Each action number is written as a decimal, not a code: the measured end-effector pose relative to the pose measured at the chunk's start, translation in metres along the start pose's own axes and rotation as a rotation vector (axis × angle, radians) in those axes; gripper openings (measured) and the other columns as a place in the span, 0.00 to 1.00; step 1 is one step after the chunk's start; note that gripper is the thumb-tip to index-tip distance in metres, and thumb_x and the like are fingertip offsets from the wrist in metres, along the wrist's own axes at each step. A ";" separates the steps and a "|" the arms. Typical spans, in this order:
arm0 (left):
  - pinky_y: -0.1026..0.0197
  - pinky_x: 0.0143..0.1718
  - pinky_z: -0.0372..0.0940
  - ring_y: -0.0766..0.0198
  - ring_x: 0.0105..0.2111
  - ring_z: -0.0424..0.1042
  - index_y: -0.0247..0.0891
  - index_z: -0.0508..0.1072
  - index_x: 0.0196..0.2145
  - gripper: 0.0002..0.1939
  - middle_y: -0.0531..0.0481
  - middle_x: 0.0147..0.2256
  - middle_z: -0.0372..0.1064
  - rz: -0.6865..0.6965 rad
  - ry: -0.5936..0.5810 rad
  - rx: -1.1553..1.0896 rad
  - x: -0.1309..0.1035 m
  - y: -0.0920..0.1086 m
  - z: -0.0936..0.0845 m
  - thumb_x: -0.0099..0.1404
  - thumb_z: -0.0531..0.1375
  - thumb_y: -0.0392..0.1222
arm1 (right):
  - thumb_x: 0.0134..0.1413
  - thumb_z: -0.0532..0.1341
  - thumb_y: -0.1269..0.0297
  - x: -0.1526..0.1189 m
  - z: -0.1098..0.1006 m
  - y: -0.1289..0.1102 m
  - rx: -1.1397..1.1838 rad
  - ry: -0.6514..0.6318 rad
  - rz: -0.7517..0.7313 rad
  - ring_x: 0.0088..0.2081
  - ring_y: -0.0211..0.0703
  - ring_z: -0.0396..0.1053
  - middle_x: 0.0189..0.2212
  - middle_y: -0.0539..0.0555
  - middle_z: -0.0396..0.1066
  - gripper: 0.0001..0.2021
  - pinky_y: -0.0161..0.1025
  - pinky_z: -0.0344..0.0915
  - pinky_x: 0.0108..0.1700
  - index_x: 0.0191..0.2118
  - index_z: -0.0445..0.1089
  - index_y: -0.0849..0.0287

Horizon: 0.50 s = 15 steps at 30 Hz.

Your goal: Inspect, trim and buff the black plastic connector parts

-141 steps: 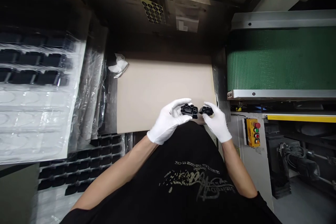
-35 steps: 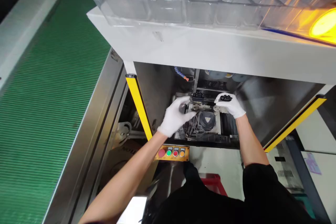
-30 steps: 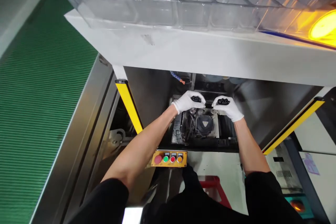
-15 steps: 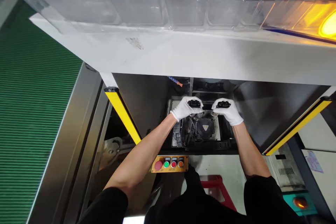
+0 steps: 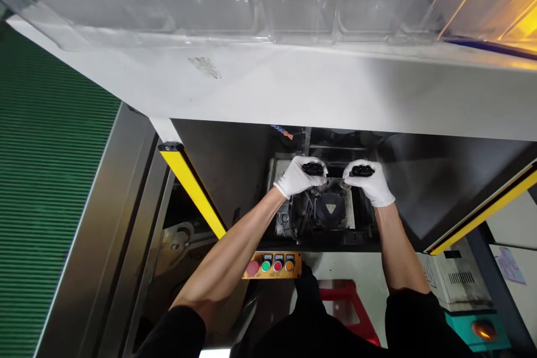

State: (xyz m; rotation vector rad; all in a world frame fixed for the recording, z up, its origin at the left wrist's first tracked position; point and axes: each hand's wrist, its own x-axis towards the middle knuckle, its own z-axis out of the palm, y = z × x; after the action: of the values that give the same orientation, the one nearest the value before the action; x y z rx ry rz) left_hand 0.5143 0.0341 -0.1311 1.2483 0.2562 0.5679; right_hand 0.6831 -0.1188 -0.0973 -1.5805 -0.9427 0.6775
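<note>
Inside the machine's dark bay, my left hand, in a white glove, is closed around a small black part with a lobed, glossy top. A matching black lobed part is gripped in my right hand, also gloved in white. The two parts are level with each other, a short gap between them. Just below my hands sits a fixture with a round black cover bearing a pale triangular label. The undersides of both parts are hidden by my fingers.
A white panel and clear plastic trays hang over the bay. Yellow bars flank its opening. An orange button box is below, near a red stool. A green ribbed surface lies left.
The view has shifted slightly. My right hand has moved a little to the right and the gap between my hands looks slightly wider; both still hold the black parts.
</note>
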 end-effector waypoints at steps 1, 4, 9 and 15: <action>0.60 0.34 0.69 0.64 0.29 0.72 0.33 0.79 0.27 0.13 0.50 0.29 0.76 -0.001 -0.001 -0.006 0.000 0.000 0.000 0.44 0.76 0.36 | 0.39 0.75 0.67 0.000 0.000 0.000 0.011 -0.001 -0.004 0.30 0.42 0.71 0.26 0.49 0.76 0.07 0.40 0.69 0.34 0.27 0.78 0.56; 0.59 0.34 0.70 0.64 0.29 0.72 0.34 0.79 0.28 0.16 0.50 0.29 0.76 0.001 0.014 -0.079 -0.002 -0.002 0.002 0.44 0.78 0.39 | 0.40 0.75 0.67 0.001 -0.003 -0.003 0.065 0.020 -0.024 0.30 0.42 0.72 0.27 0.49 0.77 0.07 0.41 0.70 0.36 0.28 0.78 0.56; 0.57 0.34 0.71 0.63 0.27 0.72 0.33 0.79 0.27 0.19 0.49 0.28 0.76 0.012 -0.017 -0.016 0.001 0.011 0.000 0.40 0.80 0.41 | 0.40 0.76 0.65 0.004 -0.008 -0.005 -0.043 -0.081 0.015 0.30 0.44 0.73 0.27 0.50 0.78 0.08 0.41 0.70 0.34 0.29 0.79 0.57; 0.57 0.42 0.72 0.63 0.32 0.75 0.34 0.78 0.32 0.23 0.51 0.30 0.76 0.206 0.075 -0.106 0.001 0.067 0.011 0.43 0.81 0.46 | 0.41 0.76 0.60 0.003 -0.006 -0.025 -0.079 0.038 -0.087 0.31 0.45 0.73 0.28 0.51 0.77 0.10 0.42 0.72 0.35 0.29 0.79 0.57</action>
State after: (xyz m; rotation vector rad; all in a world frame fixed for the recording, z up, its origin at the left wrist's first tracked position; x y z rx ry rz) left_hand 0.5026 0.0385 -0.0646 1.1591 0.1587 0.7970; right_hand 0.6841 -0.1178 -0.0710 -1.6058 -1.0146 0.5532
